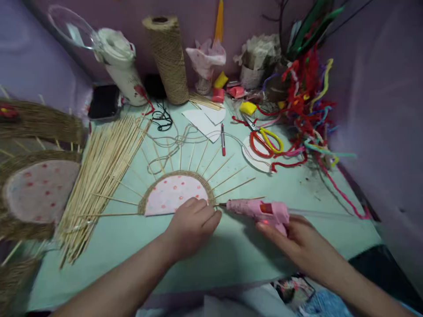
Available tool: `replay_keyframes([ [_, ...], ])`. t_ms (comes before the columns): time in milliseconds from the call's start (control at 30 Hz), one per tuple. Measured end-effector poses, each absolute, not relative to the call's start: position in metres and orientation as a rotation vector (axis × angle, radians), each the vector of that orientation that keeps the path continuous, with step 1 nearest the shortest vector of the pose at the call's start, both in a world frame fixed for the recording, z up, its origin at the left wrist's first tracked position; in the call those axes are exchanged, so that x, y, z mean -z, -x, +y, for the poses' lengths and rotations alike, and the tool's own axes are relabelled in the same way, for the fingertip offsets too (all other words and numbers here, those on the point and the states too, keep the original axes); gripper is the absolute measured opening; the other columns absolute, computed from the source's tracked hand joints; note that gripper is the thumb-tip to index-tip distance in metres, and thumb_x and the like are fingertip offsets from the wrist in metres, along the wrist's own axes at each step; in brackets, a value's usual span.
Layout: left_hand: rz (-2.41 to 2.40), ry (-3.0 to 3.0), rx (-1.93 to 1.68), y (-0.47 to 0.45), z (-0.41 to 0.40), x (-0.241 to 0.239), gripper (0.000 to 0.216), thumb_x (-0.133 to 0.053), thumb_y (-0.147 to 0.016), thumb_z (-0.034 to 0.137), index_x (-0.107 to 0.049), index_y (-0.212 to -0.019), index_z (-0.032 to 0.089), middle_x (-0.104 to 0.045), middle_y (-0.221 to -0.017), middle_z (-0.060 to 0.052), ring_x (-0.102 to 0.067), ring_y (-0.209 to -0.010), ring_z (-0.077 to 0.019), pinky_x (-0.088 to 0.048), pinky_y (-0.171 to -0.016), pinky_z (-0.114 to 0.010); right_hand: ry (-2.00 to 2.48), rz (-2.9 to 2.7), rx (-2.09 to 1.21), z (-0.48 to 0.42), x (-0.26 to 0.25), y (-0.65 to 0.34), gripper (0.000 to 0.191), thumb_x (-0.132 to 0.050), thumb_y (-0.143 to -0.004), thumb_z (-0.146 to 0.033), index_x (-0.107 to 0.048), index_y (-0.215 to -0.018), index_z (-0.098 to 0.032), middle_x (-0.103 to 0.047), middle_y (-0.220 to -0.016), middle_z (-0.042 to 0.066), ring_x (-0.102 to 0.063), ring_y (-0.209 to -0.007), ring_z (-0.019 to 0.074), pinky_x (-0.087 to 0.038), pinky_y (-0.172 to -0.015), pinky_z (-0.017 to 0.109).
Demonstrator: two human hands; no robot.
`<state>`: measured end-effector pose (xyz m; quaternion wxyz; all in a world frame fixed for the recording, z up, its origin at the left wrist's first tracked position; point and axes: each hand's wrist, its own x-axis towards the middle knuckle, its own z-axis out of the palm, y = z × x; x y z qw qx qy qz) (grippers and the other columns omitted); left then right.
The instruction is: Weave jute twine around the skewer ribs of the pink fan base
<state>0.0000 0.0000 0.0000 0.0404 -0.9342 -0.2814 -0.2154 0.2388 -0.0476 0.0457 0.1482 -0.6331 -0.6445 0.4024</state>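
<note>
A half-round piece (168, 196) of pink dotted card edged with jute twine lies on the pale green table (231, 259), with several thin sticks fanning out from its rim. My left hand (191, 226) rests on its lower right corner, fingers curled down onto it. My right hand (294, 242) grips a pink hot glue gun (261, 210). The gun's nozzle points left at the corner of the piece, right beside my left fingertips.
A heap of bamboo sticks (99, 171) lies at left, beside finished woven fans (36, 193). At the back stand a jute twine spool (168, 57) and a white jug (124, 66). Scissors (264, 141), a red pen (223, 140) and pipe cleaners (307, 105) crowd the right.
</note>
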Motion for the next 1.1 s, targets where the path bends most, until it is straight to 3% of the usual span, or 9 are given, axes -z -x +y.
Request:
replay_keyframes([
  [133, -0.865, 2.867, 0.668, -0.001, 0.002, -0.001, 0.018, -0.048, -0.085, 0.009, -0.059, -0.074, 0.017, -0.049, -0.057, 0.0, -0.039, -0.059, -0.0166, -0.026, -0.055, -0.033, 1.843, -1.834, -1.159, -0.053, -0.039, -0.236, 0.045, -0.045, -0.087, -0.05, -0.049, -0.054, -0.019, -0.047, -0.049, -0.001, -0.04, -0.044, 0.0106, -0.028, -0.038, 0.021],
  [367, -0.838, 2.887, 0.692, 0.0, 0.001, -0.001, 0.015, -0.047, -0.086, 0.009, -0.059, -0.081, 0.016, -0.051, -0.06, 0.0, -0.04, -0.06, -0.0154, -0.027, -0.056, -0.032, 1.767, -1.917, -1.056, -0.052, -0.034, -0.234, 0.04, -0.046, -0.089, -0.046, -0.06, -0.062, -0.02, -0.057, -0.055, 0.0, -0.054, -0.051, 0.0145, -0.041, -0.046, 0.023],
  [633, -0.844, 2.882, 0.75, 0.0, 0.003, 0.0, 0.013, -0.05, -0.086, 0.009, -0.059, -0.08, 0.016, -0.051, -0.059, 0.0, -0.04, -0.06, -0.0149, -0.028, -0.057, -0.031, 1.507, -2.205, -0.615, -0.063, -0.024, -0.236, 0.031, -0.042, -0.093, -0.033, -0.07, -0.081, -0.023, -0.066, -0.07, 0.004, -0.063, -0.067, 0.0194, -0.049, -0.064, 0.029],
  [867, -0.843, 2.888, 0.74, 0.001, 0.002, 0.0, 0.012, -0.051, -0.087, 0.011, -0.06, -0.081, 0.016, -0.051, -0.059, 0.0, -0.04, -0.061, -0.0148, -0.029, -0.058, -0.031, 1.42, -2.311, -0.486, -0.065, -0.021, -0.237, 0.035, -0.036, -0.095, -0.03, -0.068, -0.084, -0.023, -0.065, -0.072, 0.005, -0.061, -0.069, 0.0198, -0.049, -0.065, 0.031],
  [1100, -0.853, 2.901, 0.733, 0.001, 0.003, 0.002, 0.012, -0.051, -0.087, 0.011, -0.06, -0.081, 0.016, -0.05, -0.059, 0.0, -0.04, -0.061, -0.015, -0.029, -0.058, -0.031, 1.528, -2.186, -0.628, -0.061, -0.026, -0.229, 0.033, -0.036, -0.096, -0.032, -0.061, -0.077, -0.021, -0.062, -0.068, 0.004, -0.057, -0.061, 0.0161, -0.047, -0.061, 0.028],
])
